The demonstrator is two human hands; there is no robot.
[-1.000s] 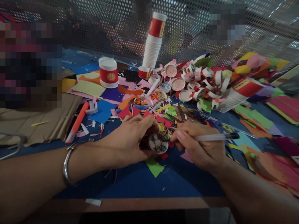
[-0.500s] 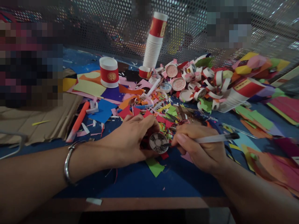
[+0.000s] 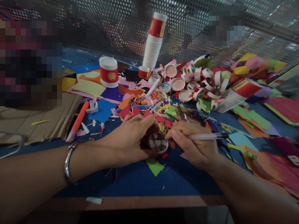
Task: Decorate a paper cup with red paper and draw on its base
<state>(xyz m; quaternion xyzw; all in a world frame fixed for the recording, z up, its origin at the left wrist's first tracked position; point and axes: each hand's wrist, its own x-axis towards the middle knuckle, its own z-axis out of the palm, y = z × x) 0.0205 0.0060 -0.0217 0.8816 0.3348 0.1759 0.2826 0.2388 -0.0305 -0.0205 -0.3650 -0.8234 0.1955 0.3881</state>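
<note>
My left hand is closed round a small paper cup piece whose round white bottom faces up toward me. Black drawn lines form a ring pattern with spokes on that disc. In my right hand is a pen with a clear barrel and a dark end. Its tip meets the upper part of the disc. Scraps of red paper lie around the cup piece, and a green paper scrap is just below it. The underside of the cup piece is hidden by my left fingers.
A red and white cup stands upside down at back left. Behind it rises a tall cup stack, with a heap of cut cup pieces to its right. Another cup stack leans sideways. An orange glue stick-like tube lies near cardboard.
My right hand has moved a little left and up, carrying the pen's tip from the right side of the disc to its upper part. My left hand stays put.
</note>
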